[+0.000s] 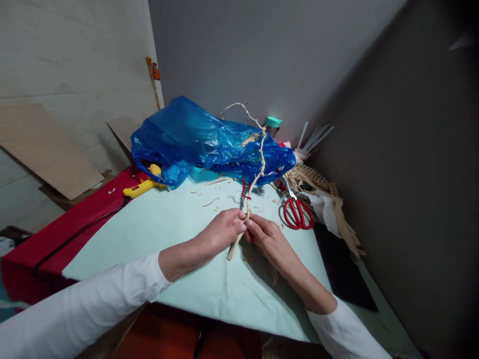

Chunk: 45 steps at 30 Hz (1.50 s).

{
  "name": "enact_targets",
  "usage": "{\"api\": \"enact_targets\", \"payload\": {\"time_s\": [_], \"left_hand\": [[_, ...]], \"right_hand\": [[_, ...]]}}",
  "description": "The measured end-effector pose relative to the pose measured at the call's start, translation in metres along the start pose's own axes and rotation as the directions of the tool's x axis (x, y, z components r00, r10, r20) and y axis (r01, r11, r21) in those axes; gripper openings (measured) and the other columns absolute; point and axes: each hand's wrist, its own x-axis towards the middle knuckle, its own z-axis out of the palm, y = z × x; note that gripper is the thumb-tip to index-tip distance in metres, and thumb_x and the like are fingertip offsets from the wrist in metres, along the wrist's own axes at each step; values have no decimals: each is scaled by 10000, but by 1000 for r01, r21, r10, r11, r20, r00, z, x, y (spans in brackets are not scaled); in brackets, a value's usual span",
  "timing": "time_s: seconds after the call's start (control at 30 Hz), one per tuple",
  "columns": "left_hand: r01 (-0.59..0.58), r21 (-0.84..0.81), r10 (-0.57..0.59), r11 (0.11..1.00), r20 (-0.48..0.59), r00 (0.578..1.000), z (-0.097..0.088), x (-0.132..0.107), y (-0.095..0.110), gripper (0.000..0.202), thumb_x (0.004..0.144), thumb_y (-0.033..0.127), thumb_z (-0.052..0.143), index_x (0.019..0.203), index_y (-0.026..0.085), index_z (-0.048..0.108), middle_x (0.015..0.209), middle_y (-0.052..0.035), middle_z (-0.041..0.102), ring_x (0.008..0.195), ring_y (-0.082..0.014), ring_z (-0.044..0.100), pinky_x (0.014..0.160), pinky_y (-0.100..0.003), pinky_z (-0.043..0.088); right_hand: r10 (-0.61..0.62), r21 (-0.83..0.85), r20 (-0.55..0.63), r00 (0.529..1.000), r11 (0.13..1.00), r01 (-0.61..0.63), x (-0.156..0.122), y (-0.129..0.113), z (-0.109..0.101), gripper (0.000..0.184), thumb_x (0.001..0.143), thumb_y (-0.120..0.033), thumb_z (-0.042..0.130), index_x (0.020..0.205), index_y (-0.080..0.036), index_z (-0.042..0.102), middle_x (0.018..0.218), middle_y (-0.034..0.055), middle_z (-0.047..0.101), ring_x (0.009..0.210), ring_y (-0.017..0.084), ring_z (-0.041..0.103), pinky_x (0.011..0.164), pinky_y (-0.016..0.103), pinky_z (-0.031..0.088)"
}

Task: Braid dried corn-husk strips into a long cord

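A long, pale, knobbly stem (262, 154), which looks wrapped or twisted from dry plant fibre, rises from between my hands and curls over at its far tip. My left hand (224, 228) pinches it near the lower end with thumb and fingers. Close against it, my right hand (265, 238) grips the same spot, fingertips almost touching the left ones. Below the fingers a flat, pale strip end (234, 248) sticks out toward me. A red twisted tie (245, 190) shows beside the stem, just beyond my hands. What the fingertips press together is partly hidden.
Behind lies a crumpled blue plastic bag (187, 139). Left is a yellow glue gun (144, 186) with a black cord. Red-handled scissors (298, 213) lie right, near a dark flat board (342, 267) and dry husk strips (346, 224). A teal-lidded bottle (273, 122) stands behind.
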Motion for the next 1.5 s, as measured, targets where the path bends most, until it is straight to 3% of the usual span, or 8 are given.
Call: {"api": "enact_targets", "payload": {"time_s": [0.23,0.47,0.67,0.9,1.0,1.1,1.33,1.5], "left_hand": [[-12,320,24,947,-36,999,-11,-3,18,102,834,219,477,926,187,508,659,6,643,556,-118,532,546,-234,369],[-158,795,251,586,7,968,-2,-13,26,207,883,207,407,765,179,575,635,-25,635,567,-157,551,581,-285,378],[-443,861,360,251,342,868,9,-22,8,202,821,107,408,868,136,602,752,-82,658,607,-193,586,523,-297,353],[-170,613,343,772,-176,923,-8,-8,29,288,877,255,447,614,172,529,607,-4,569,586,-118,484,609,-267,372],[-81,203,77,976,29,997,-12,2,23,136,858,293,500,811,171,537,684,-10,601,620,-118,511,596,-249,388],[114,-116,-85,987,234,969,-12,6,13,159,889,316,474,828,169,477,618,8,556,473,-63,394,468,-199,283],[267,-237,-222,934,201,954,-11,7,9,121,845,241,530,896,135,557,573,36,490,378,-9,192,393,-196,79],[310,-185,-299,933,86,950,-8,5,7,123,788,240,571,737,129,589,491,65,418,351,-13,201,391,-213,84]], "right_hand": [[-48,-22,-76,996,999,47,-3,0,1,396,912,-437,465,616,-179,514,484,-50,362,457,89,290,476,249,212],[-78,32,-148,986,996,84,-3,-1,2,362,877,-398,516,598,-169,540,524,-21,455,522,108,359,520,250,259],[141,470,17,990,873,-132,-4,1,4,273,814,-406,602,830,-137,650,592,-21,479,491,76,308,465,222,179],[169,563,139,976,797,-218,-6,-6,1,317,771,-469,664,709,-165,600,517,-56,422,430,65,298,425,201,328],[132,574,184,974,790,-216,-9,-11,0,315,791,-461,651,718,-159,606,555,-35,472,455,73,358,453,202,360],[78,555,208,975,811,-183,-9,-11,0,296,827,-437,623,735,-156,603,610,-19,514,481,67,376,491,193,341],[-53,17,119,991,999,51,-8,-9,-8,314,948,-373,410,848,-157,614,667,20,570,546,102,390,524,223,279],[-192,-604,-26,981,785,138,-13,-10,-7,250,924,-239,385,744,-172,545,571,5,519,497,108,332,534,259,228]]}}
